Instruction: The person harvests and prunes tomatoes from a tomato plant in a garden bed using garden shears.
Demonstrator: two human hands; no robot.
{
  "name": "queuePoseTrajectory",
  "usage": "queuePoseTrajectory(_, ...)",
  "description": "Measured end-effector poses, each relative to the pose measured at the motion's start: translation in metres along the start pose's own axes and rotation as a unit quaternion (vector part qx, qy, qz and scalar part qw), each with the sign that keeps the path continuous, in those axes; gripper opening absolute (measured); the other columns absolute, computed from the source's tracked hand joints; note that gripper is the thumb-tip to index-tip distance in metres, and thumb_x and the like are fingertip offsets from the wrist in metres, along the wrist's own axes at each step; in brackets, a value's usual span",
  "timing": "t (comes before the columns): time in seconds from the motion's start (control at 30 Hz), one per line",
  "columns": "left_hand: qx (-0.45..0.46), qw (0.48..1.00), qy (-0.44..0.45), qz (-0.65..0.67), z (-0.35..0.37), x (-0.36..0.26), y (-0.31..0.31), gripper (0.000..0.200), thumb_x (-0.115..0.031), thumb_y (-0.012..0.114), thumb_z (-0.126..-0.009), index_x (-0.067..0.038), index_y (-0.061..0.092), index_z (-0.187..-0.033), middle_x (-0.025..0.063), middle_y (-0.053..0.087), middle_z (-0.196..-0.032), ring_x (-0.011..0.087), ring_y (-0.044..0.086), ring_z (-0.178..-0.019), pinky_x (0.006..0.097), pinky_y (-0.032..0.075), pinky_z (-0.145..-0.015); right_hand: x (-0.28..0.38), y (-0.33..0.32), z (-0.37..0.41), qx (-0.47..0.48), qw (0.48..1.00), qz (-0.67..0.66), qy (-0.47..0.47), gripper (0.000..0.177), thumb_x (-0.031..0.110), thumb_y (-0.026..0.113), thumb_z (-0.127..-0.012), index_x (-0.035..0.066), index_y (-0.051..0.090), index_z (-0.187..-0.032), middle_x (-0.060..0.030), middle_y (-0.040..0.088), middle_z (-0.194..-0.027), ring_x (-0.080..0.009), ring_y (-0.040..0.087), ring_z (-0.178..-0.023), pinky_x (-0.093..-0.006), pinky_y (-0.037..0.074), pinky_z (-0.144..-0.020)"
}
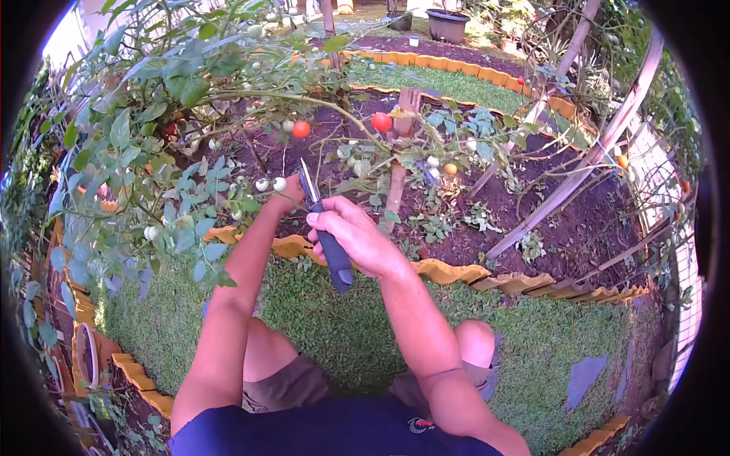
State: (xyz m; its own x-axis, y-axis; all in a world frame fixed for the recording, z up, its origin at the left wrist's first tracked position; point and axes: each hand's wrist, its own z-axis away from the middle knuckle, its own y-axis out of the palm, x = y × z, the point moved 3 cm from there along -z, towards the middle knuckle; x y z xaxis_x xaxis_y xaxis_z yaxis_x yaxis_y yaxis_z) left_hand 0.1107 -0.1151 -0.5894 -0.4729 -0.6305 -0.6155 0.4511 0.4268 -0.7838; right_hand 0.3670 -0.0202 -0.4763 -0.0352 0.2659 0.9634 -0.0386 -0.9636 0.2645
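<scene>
My right hand (353,237) is closed around the dark handle of pruning shears (332,254), their pointed metal blades tilted up and away from me. Just beyond the blades, my left hand (287,199) reaches in low among the tomato stems; its fingers are mostly hidden. Two pale unripe tomatoes (279,184) hang right beside the left hand. Above the shears, a red-orange tomato (302,129) and a red tomato (381,121) hang from the arching stem (304,97). A small orange tomato (451,169) is further right.
A wooden stake (397,186) stands in the soil behind my right hand. Long slanted poles (563,190) cross the bed at right. Scalloped yellow edging (449,271) borders the soil, with grass (365,319) in front. Dense leaves (179,83) fill the left side.
</scene>
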Motion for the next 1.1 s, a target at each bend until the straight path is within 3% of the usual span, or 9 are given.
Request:
queuePoseTrajectory(0.1, -0.108, 0.99, 0.075, -0.055, -0.024, 0.034, 0.009, 0.041, -0.005, 0.064, -0.081, -0.002, 0.065, -0.122, 0.0157, 0.072, -0.102, 0.0253, 0.07, -0.095, 0.0383, 0.055, -0.087, -0.001, -0.007, 0.017, 0.003, 0.999, 0.034, -0.036, 0.043, 0.029, 0.067, -0.091, 0.0, 0.053, -0.12, -0.005, 0.064, -0.09, -0.0114, 0.061, -0.076, -0.0275, 0.049, -0.068)
queuePoseTrajectory(0.23, -0.177, 0.947, 0.191, -0.188, -0.021, 0.034, -0.001, 0.05, -0.009, 0.079, -0.072, -0.004, 0.066, -0.12, 0.0131, 0.069, -0.106, 0.0265, 0.068, -0.099, 0.0338, 0.053, -0.091, 0.003, -0.016, 0.028, 0.1, 0.994, 0.008, -0.05, 0.041, 0.023, 0.067, -0.092, -0.001, 0.052, -0.122, -0.0047, 0.062, -0.091, -0.0119, 0.06, -0.08, -0.0278, 0.048, -0.071)
queuePoseTrajectory(0.33, -0.169, 0.983, 0.011, 0.072, -0.031, 0.037, -0.019, 0.044, -0.013, 0.078, -0.081, -0.004, 0.065, -0.122, 0.0083, 0.068, -0.107, 0.0194, 0.067, -0.096, 0.03, 0.053, -0.085, 0.004, -0.025, 0.036, 0.202, 0.977, -0.006, -0.075, 0.041, 0.02, 0.065, -0.093, -0.001, 0.05, -0.125, -0.0053, 0.063, -0.094, -0.0115, 0.06, -0.083, -0.0284, 0.048, -0.075)
queuePoseTrajectory(0.47, -0.237, 0.877, 0.03, 0.416, -0.044, 0.022, -0.058, 0.038, -0.011, 0.067, -0.091, -0.004, 0.06, -0.128, 0.006, 0.068, -0.104, 0.0131, 0.066, -0.091, 0.0271, 0.052, -0.073, 0.003, -0.042, 0.052, 0.332, 0.94, 0.052, -0.056, 0.046, 0.018, 0.067, -0.091, -0.002, 0.048, -0.129, -0.0072, 0.064, -0.098, -0.0122, 0.057, -0.09, -0.03, 0.047, -0.08)
queuePoseTrajectory(0.57, -0.247, 0.82, 0.059, 0.513, -0.048, -0.003, -0.074, 0.039, -0.013, 0.064, -0.094, -0.01, 0.055, -0.132, 0.0018, 0.065, -0.11, 0.0081, 0.063, -0.087, 0.0219, 0.047, -0.07, -0.01, -0.041, 0.053, 0.416, 0.907, 0.07, -0.002, 0.049, 0.018, 0.069, -0.089, -0.002, 0.048, -0.129, -0.0067, 0.062, -0.105, -0.0132, 0.057, -0.093, -0.0311, 0.048, -0.081)
queuePoseTrajectory(0.7, -0.18, 0.806, 0.11, 0.553, -0.069, -0.013, -0.083, 0.044, -0.016, 0.06, -0.099, -0.012, 0.05, -0.141, 0.0047, 0.061, -0.128, 0.019, 0.062, -0.11, 0.0351, 0.051, -0.087, -0.044, -0.018, 0.046, 0.368, 0.908, 0.19, 0.062, 0.054, 0.025, 0.072, -0.086, -0.001, 0.052, -0.129, -0.0091, 0.067, -0.1, -0.015, 0.06, -0.091, -0.0322, 0.048, -0.082)
queuePoseTrajectory(0.8, -0.181, 0.756, 0.129, 0.615, -0.081, -0.017, -0.084, 0.032, -0.016, 0.068, -0.093, -0.009, 0.057, -0.123, 0.0, 0.063, -0.103, 0.007, 0.054, -0.074, 0.022, 0.043, -0.062, -0.078, 0.006, 0.027, 0.268, 0.939, 0.205, 0.07, 0.057, 0.027, 0.072, -0.086, -0.001, 0.051, -0.131, -0.0086, 0.066, -0.1, -0.0148, 0.061, -0.091, -0.0319, 0.049, -0.082)
queuePoseTrajectory(0.93, -0.17, 0.771, 0.133, 0.598, -0.077, -0.014, -0.093, 0.037, -0.013, 0.069, -0.092, -0.009, 0.055, -0.126, 0.0019, 0.065, -0.107, 0.0103, 0.058, -0.083, 0.0249, 0.044, -0.066, -0.101, 0.049, 0.001, 0.103, 0.989, 0.04, 0.097, 0.057, 0.024, 0.068, -0.091, -0.001, 0.045, -0.136, -0.0083, 0.065, -0.1, -0.014, 0.061, -0.091, -0.0315, 0.049, -0.081)
queuePoseTrajectory(1.1, -0.077, 0.813, 0.146, 0.559, -0.081, 0.005, -0.1, 0.042, -0.012, 0.067, -0.093, -0.01, 0.053, -0.133, 0.0046, 0.065, -0.114, 0.0152, 0.061, -0.097, 0.0299, 0.048, -0.077, -0.104, 0.096, -0.04, 0.053, 0.977, -0.196, 0.07, 0.038, 0.02, 0.057, -0.097, 0.004, 0.048, -0.13, -0.0096, 0.065, -0.108, -0.0154, 0.064, -0.093, -0.031, 0.053, -0.081)
